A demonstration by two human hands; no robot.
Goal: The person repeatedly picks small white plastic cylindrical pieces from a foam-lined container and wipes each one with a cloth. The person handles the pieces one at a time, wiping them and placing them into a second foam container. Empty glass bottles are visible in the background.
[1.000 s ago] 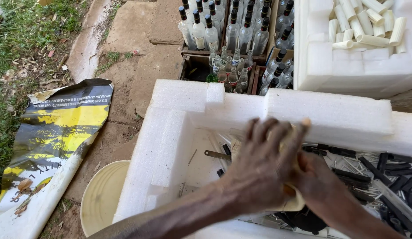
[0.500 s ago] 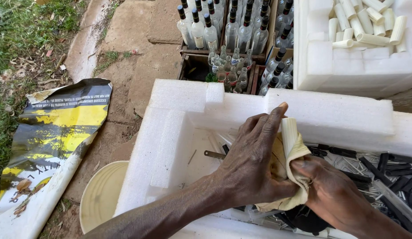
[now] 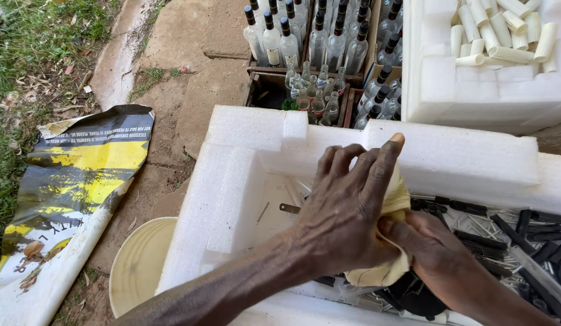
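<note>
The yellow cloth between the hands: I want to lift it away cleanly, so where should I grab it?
Probably take the yellow cloth at its loose lower fold, coming from below, toward the camera. That crumpled edge hangs free beneath the left hand, while the right hand covers the rest.

White foam box [image 3: 232, 181] holding black plastic pieces [image 3: 522, 232], crates of clear bottles [image 3: 310, 42] behind, second foam box with cream tubes [image 3: 497, 36], pale bucket [image 3: 139, 262], yellow-black printed sack [image 3: 75, 181] on dirt, grass [image 3: 27, 54] at left.

The left hand [image 3: 347, 211] covers most of the yellow cloth [image 3: 396, 202]. The right hand [image 3: 431, 250] hides the dark parts beneath it. The picture's right edge cuts off the foam box [image 3: 244, 169].
</note>
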